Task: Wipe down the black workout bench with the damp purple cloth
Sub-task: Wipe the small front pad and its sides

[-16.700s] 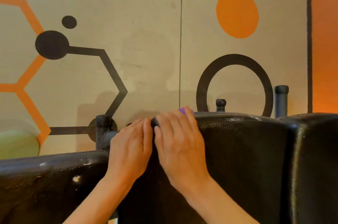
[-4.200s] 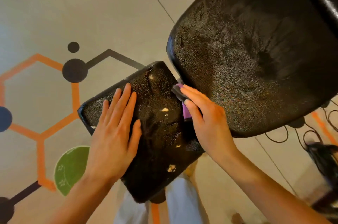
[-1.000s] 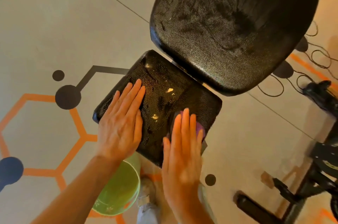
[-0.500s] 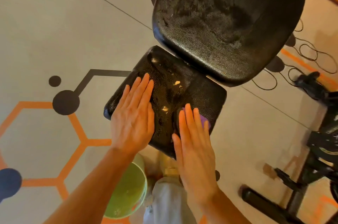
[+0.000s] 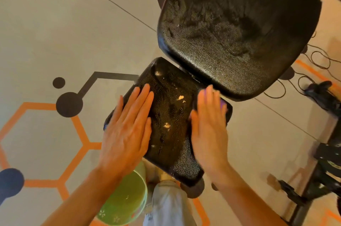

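Observation:
The black workout bench has a small seat pad (image 5: 169,115), worn with pale torn spots, and a larger back pad (image 5: 230,32) tilted up beyond it. My left hand (image 5: 127,129) lies flat with straight fingers on the seat pad's left side. My right hand (image 5: 208,124) presses flat on the seat's right side near the gap to the back pad. Only a small edge of the purple cloth (image 5: 222,103) shows past its fingertips; the rest is hidden beneath the palm.
A green bucket (image 5: 125,200) stands on the floor below my left wrist, beside my leg in light trousers (image 5: 166,205). Black gym equipment (image 5: 324,161) and loose cables (image 5: 317,59) lie to the right. The floor carries orange and black hexagon markings.
My right hand has slid with the cloth up the seat pad's right side, from the near edge toward the back pad. The left hand has stayed flat on the seat.

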Available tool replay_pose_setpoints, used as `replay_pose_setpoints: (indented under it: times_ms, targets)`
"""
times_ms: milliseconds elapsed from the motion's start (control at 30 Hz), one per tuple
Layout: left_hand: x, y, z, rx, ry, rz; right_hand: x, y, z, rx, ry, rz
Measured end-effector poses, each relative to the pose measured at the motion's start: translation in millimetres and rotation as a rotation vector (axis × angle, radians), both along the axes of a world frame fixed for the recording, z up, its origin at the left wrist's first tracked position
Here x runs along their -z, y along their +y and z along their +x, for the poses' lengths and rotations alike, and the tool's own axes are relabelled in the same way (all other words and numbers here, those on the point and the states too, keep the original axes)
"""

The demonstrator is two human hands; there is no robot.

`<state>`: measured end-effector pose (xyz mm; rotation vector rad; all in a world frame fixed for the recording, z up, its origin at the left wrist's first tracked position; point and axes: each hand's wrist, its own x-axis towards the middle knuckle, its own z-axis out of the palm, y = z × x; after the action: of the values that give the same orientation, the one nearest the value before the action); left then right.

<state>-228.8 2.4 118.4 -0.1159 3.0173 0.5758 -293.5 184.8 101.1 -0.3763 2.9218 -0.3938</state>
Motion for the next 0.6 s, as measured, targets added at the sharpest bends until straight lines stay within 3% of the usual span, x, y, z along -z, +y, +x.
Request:
replay_pose_setpoints:
  times_ms: [100,233,300,433,500,600]
  targets:
    - [6,-17,-3,-0.019,0.004,-0.026,1,-23,-17,0.193,-0.014,-0.064]
    - [12,-17,-3,-0.053,0.026,0.002,-16,-32,76,-0.158,0.042,-0.1]
    - [11,-17,-1,-0.047,0.036,0.021,-13,-22,70,-0.282,0.019,-0.07]
    - [9,-18,-3,-0.041,0.029,0.035,2,-30,-20,0.007,-0.004,-0.07]
    - [11,-18,-2,-0.049,0.025,0.055,2,-43,-16,0.092,0.013,-0.096]
    - [11,-20,-2,-0.046,0.02,0.073,-12,-50,65,-0.155,0.05,-0.087]
